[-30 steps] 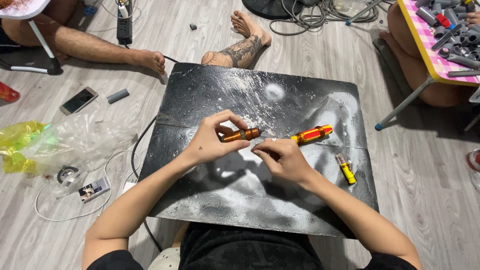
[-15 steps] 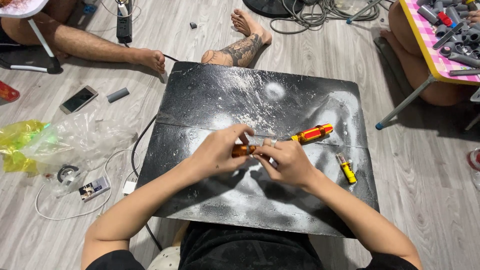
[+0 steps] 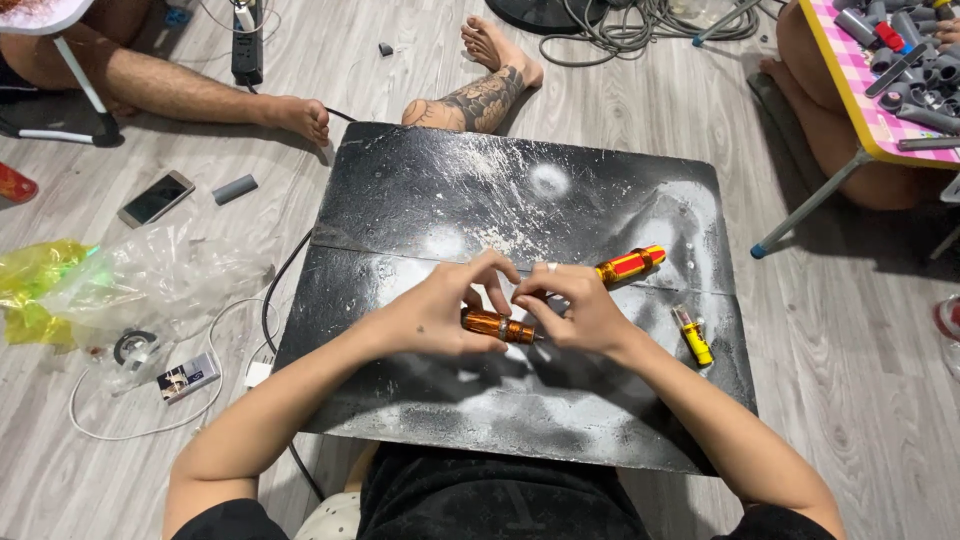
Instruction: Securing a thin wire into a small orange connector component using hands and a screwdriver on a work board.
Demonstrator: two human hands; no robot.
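Head view: since a second ago the hands have drawn together over the middle of the black desk (image 3: 420, 190), and the orange metal tube (image 3: 497, 325) now lies lower, half hidden. The left hand (image 3: 440, 310) fingers grip it; the right hand (image 3: 580, 312) fingers pinch its tip. The red-and-yellow tube (image 3: 630, 265) and small yellow tube (image 3: 693, 336) lie right; the desk's far half is open.

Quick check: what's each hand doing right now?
Left hand: closed on the orange-brown cylindrical tool.
Right hand: fingers pinched at the tool's tip; what they hold cannot be told.
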